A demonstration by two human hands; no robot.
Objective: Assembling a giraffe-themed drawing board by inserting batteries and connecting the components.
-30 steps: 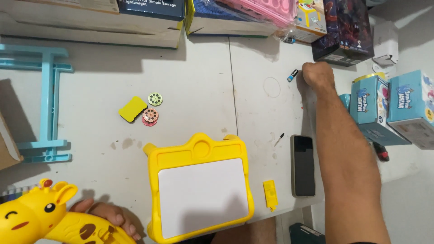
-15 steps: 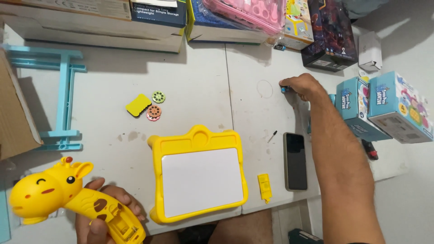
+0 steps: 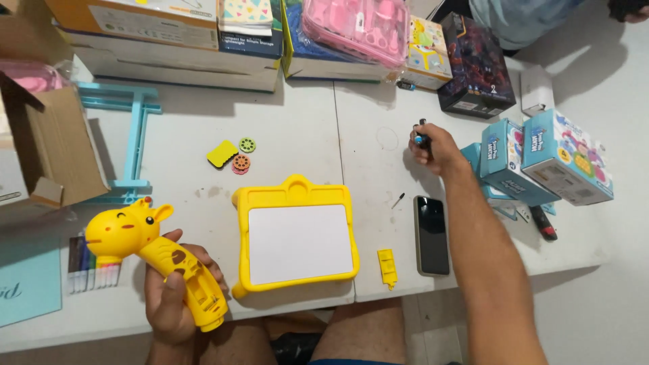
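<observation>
White table (image 3: 297,128), boxes (image 3: 169,34) along its far edge

A person's left hand (image 3: 177,290) grips a yellow giraffe toy (image 3: 157,258) by its handle at the near edge of a white table (image 3: 304,128), while the right hand (image 3: 434,149) pinches a small blue-and-black battery (image 3: 420,133) farther back. Between them lies a yellow drawing board (image 3: 295,234), with a small yellow cover (image 3: 387,267) and a black phone (image 3: 432,234) just to its right. Three small discs (image 3: 233,155) sit behind the board.
</observation>
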